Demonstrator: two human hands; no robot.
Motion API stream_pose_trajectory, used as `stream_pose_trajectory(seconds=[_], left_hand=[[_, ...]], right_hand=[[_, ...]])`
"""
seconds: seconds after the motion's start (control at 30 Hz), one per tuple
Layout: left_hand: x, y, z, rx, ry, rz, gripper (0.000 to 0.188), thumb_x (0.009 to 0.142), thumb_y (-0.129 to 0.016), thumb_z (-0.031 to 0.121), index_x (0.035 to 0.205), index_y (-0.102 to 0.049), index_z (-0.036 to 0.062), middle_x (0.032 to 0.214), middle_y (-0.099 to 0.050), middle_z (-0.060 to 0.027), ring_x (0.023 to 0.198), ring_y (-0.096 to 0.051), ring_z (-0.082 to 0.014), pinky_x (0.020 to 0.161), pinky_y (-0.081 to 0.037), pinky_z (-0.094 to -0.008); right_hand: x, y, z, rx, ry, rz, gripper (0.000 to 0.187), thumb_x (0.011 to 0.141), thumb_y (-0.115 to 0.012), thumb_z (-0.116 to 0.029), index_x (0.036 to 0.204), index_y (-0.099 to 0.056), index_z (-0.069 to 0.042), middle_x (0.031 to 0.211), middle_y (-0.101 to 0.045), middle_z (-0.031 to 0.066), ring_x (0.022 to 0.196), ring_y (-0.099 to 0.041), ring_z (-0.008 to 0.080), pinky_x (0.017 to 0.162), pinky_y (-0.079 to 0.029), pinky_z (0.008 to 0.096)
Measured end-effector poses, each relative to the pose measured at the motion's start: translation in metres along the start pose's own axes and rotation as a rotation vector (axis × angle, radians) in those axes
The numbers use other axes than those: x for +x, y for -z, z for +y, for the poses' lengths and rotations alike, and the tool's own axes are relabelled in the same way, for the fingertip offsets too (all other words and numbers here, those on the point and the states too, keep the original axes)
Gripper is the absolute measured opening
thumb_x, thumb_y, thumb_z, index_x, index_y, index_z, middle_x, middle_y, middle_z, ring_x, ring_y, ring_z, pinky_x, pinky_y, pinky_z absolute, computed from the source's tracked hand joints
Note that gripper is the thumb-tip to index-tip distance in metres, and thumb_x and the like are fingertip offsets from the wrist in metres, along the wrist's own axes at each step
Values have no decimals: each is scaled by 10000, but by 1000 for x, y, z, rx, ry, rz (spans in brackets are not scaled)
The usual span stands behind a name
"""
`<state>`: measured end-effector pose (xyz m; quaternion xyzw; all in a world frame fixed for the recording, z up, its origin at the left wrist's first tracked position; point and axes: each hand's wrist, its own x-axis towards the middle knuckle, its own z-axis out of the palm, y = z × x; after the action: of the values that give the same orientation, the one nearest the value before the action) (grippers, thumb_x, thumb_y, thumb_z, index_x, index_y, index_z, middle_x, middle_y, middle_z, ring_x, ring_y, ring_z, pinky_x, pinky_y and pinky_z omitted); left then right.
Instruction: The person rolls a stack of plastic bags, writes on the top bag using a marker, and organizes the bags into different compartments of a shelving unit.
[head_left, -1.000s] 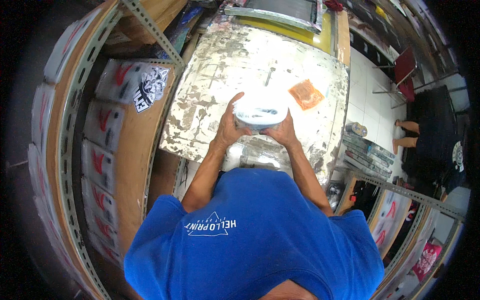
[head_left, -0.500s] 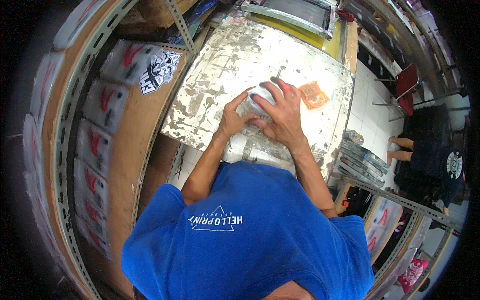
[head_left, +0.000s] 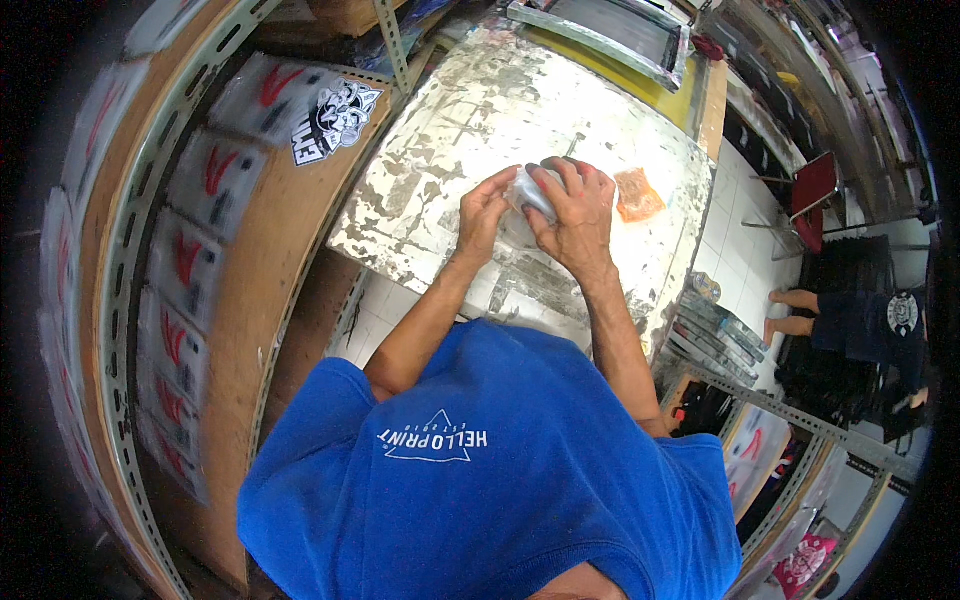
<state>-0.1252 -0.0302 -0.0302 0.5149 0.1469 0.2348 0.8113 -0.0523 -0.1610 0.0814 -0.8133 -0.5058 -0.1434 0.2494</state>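
Note:
Over the paint-worn white table (head_left: 420,185), my two hands hold a whitish, shiny, see-through plastic thing (head_left: 538,188); whether it is a tub or a crumpled bag I cannot tell. My left hand (head_left: 483,215) presses its left side with bent fingers. Curled over its top and right side is my right hand (head_left: 576,215), whose fingertips look stained dark and red. An orange-filled clear packet (head_left: 638,195) lies flat just right of my right hand. Beyond that hand, a thin dark stick-like piece (head_left: 574,143) shows on the table.
A framed screen (head_left: 615,40) rests at the table's far edge over a yellow board (head_left: 660,100). Metal-framed shelving (head_left: 250,290) with plastic-wrapped goods stands close on my left. To the right are stacked frames (head_left: 715,335), a red chair (head_left: 812,190) and another person (head_left: 850,320).
My hands have drawn closer round the plastic thing, the right fingers curling further over it. The whole view has shifted slightly.

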Motion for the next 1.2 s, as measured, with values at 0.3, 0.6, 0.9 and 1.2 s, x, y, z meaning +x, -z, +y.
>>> stream_pose_trajectory(seconds=[0.3, 0.6, 0.9, 1.2], left_hand=[[9, -2, 11, 647, -192, 225, 56, 746, -703, 43, 760, -668, 1, 970, -643, -106, 923, -616, -247, 815, -472, -334], [24, 14, -4, 899, -279, 81, 49, 781, -629, 47, 769, -621, 1, 945, -618, -174, 941, -595, -320, 848, -469, -366], [19, 24, -21, 536, 19, 175, 360, 754, -725, 231, 990, -629, -23, 1167, -572, -231, 1089, -565, -286, 943, -442, -369], [7, 12, -26, 647, -307, -312, 1345, 408, -975, 308, 1481, -199, 71, 1459, -347, -188, 1372, -328, -305, 1136, -294, -397]], right_hand=[[-3, 1, 1, 1, 0, 1, 441, 723, -729, -201, 1149, -643, -128, 1148, -589, 55, 1082, -507, 304, 947, -347, 460], [0, 0, -4, -55, -24, -67, 477, 735, -735, -248, 1199, -657, -168, 1165, -580, 77, 1061, -497, 295, 939, -346, 448], [-1, 3, -5, -1, -31, -72, 474, 734, -737, -266, 1187, -656, -154, 1210, -578, 96, 1115, -485, 323, 985, -313, 470], [-60, -14, 106, 716, -90, 401, 1343, 604, -848, -579, 1528, -49, -22, 1570, -155, 166, 1425, -221, 340, 1141, -207, 504]])
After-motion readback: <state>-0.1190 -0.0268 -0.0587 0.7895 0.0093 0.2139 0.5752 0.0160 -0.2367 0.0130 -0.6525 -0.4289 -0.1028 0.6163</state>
